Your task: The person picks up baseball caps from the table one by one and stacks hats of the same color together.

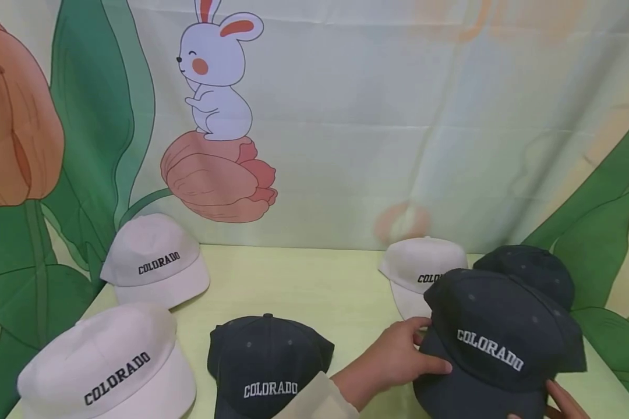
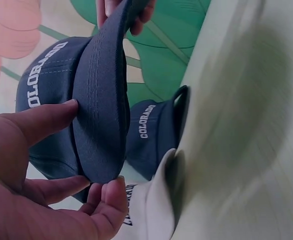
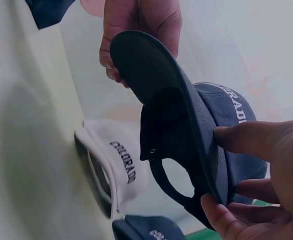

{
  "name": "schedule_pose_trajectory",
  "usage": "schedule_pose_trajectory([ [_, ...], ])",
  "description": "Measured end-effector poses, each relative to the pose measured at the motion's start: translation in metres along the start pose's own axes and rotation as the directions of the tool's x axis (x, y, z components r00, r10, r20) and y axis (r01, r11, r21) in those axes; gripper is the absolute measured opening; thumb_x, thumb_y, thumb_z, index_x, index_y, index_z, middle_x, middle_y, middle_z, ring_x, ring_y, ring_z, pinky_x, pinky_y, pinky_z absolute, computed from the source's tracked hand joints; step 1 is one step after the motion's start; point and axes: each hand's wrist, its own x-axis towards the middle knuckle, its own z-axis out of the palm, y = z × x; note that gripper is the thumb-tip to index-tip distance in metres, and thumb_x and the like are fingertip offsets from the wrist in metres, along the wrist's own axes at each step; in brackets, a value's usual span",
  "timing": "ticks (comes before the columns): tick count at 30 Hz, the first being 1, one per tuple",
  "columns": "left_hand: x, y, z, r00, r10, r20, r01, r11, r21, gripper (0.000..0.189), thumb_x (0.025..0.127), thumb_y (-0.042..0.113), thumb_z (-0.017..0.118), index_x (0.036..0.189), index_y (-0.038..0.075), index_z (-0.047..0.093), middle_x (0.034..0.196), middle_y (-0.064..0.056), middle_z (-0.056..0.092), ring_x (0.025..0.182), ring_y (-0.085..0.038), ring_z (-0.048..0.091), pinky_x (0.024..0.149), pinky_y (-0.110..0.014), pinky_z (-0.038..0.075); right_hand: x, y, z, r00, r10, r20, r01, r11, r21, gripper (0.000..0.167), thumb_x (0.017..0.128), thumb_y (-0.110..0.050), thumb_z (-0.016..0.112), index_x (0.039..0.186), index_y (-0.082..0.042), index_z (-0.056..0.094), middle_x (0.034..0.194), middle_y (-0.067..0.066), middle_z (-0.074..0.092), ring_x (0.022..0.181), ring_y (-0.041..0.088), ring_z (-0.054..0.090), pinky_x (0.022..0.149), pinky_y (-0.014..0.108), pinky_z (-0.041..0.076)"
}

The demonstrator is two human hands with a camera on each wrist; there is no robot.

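Both hands hold a navy baseball cap (image 1: pixel 498 326) with white COLORADO lettering, raised off the table at the right. My left hand (image 1: pixel 398 358) pinches one side of its brim, thumb on top and fingertips under the edge in the left wrist view. On the other side, my right hand (image 3: pixel 266 185) grips the brim between thumb and fingers; the head view catches only part of it at the bottom edge. The right wrist view shows the cap's hollow underside and back strap. Behind it stand a white cap (image 1: pixel 414 256), partly covered, and another navy cap (image 1: pixel 534 270).
Two white caps (image 1: pixel 157 262) with black lettering sit at the left of the pale green table (image 1: pixel 288 279). Another navy cap (image 1: pixel 267 355) lies at the front middle, partly behind my left sleeve (image 1: pixel 320 401). A printed curtain (image 1: pixel 335 116) hangs along the back.
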Motion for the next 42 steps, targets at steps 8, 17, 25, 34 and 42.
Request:
schedule_pose_trajectory([
  [8,-0.027,0.002,-0.031,1.0,0.013,-0.009,-0.012,0.999,0.047,0.069,0.075,0.026,0.082,0.137,0.017,0.052,0.1,0.0,0.061,0.085,-0.01,0.058,0.069,-0.027,0.051,-0.007,-0.058,0.012,0.993,-0.026,0.115,0.045,0.985,-0.164,0.092,0.078,-0.037,0.081,0.149,-0.003,0.034,0.147,0.022,0.039,0.101,0.018,0.067,0.076,0.034,0.057],
  [17,-0.052,0.001,-0.055,0.999,0.032,-0.02,-0.031,0.999,0.041,0.07,0.078,0.029,0.08,0.14,0.018,0.049,0.101,0.003,0.061,0.095,-0.012,0.058,0.074,-0.031,0.052,-0.029,-0.078,0.04,0.955,-0.276,-0.112,0.266,0.959,-0.092,0.081,0.069,-0.004,0.086,0.141,-0.013,0.05,0.127,-0.024,0.048,0.088,-0.019,0.055,0.065,0.012,0.052],
  [25,-0.065,-0.005,-0.07,0.999,0.025,-0.026,-0.025,1.0,-0.003,0.071,0.079,0.027,0.079,0.142,0.019,0.047,0.104,0.0,0.061,0.093,-0.015,0.057,0.075,-0.034,0.052,-0.034,-0.09,0.052,0.924,-0.366,-0.106,0.361,0.93,-0.064,0.083,0.066,0.006,0.084,0.14,-0.01,0.05,0.125,-0.031,0.042,0.091,-0.021,0.053,0.065,0.009,0.05],
  [34,-0.079,-0.011,-0.082,0.998,0.024,-0.061,-0.026,0.999,-0.027,0.071,0.078,0.023,0.079,0.141,0.016,0.048,0.103,-0.003,0.06,0.088,-0.018,0.057,0.074,-0.036,0.05,-0.038,-0.102,0.058,0.904,-0.428,-0.016,0.426,0.902,-0.071,0.082,0.067,0.003,0.085,0.14,-0.004,0.049,0.125,-0.036,0.039,0.095,-0.018,0.053,0.063,0.016,0.053],
  [42,-0.09,-0.017,-0.094,0.997,-0.018,-0.077,0.015,0.999,-0.043,0.073,0.079,0.022,0.08,0.143,0.017,0.046,0.106,-0.005,0.056,0.092,-0.02,0.055,0.074,-0.039,0.05,-0.041,-0.115,0.065,0.937,-0.343,0.069,0.348,0.934,-0.078,0.083,0.072,-0.01,0.085,0.145,-0.009,0.044,0.133,-0.021,0.042,0.097,-0.018,0.051,0.068,0.021,0.055],
])
